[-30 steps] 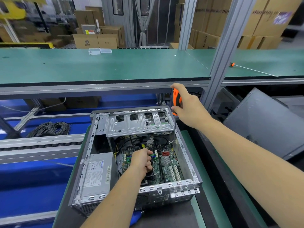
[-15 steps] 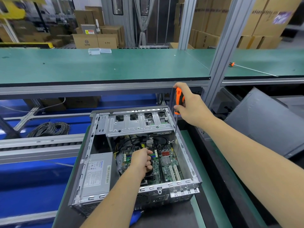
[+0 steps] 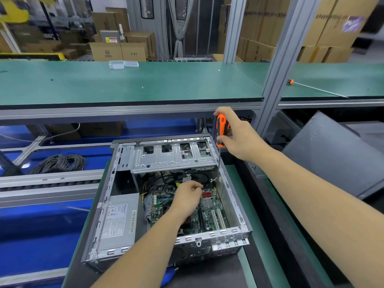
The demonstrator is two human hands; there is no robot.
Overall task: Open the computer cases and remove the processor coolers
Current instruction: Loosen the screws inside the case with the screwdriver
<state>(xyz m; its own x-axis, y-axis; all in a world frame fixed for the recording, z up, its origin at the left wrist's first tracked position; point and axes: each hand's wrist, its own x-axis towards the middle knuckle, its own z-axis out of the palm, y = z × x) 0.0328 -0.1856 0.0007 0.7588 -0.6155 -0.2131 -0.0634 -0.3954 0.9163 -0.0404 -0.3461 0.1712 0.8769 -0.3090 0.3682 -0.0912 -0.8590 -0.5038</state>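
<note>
Computer case [image 3: 116, 204], one, lies open; my left hand [image 3: 188, 199] curls inside over its board, my right hand [image 3: 239, 136] grips one orange screwdriver [image 3: 222, 129].

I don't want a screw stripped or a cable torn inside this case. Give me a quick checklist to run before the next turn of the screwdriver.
1. Side panel off, inside of computer case reachable: ok.
2. Right hand grips the orange screwdriver handle firmly: ok.
3. Shaft runs roughly upright down into the case: ok.
4. Tip seated in a screw head: cannot tell, the tip is too small to make out.
5. Left hand steadies the cooler: cannot tell, its curled fingers hide what they hold.
6. Black cables clear of the shaft: cannot tell.
</note>
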